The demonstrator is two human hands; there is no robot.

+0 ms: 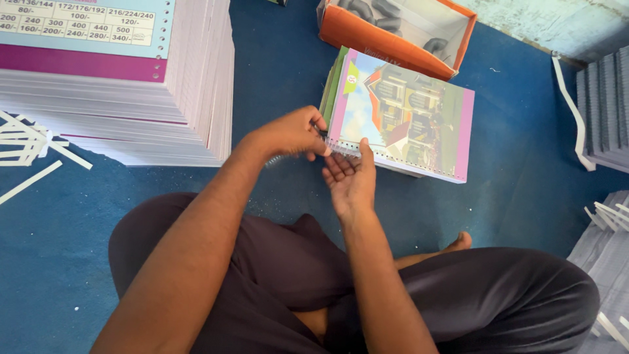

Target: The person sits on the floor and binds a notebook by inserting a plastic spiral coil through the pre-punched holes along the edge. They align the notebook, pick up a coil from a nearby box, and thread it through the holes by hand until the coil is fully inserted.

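Seated cross-legged on a blue floor (pixel 524 151), with dark trousers (pixel 472 295) filling the near edge of the view, we work at the punched edge of a small stack of notebooks (pixel 406 115) lying just beyond our knees. Our right hand (pixel 350 180) lies palm up and open under the near left corner of the stack, its fingers spread and the thumb touching the perforated border. Our left hand (pixel 291 134) is pinched shut on the end of a thin wire spiral (pixel 278 159), held against the row of holes at that same corner. We judge the top notebook light and flexible, its glossy picture cover likely slippery, so it is best steadied flat by the bound edge rather than lifted by a loose corner; the spiral looks springy and easy to bend out of shape, best held close to the tip. Farther off, toward the left edge of the floor, a tall stack of printed sheets (pixel 118 78) rises beside scattered white paper strips (pixel 33 147). Beyond the notebooks stands an open orange box (pixel 373 39) holding more coils. At the right edge of the floor lie grey stacks (pixel 606 111).
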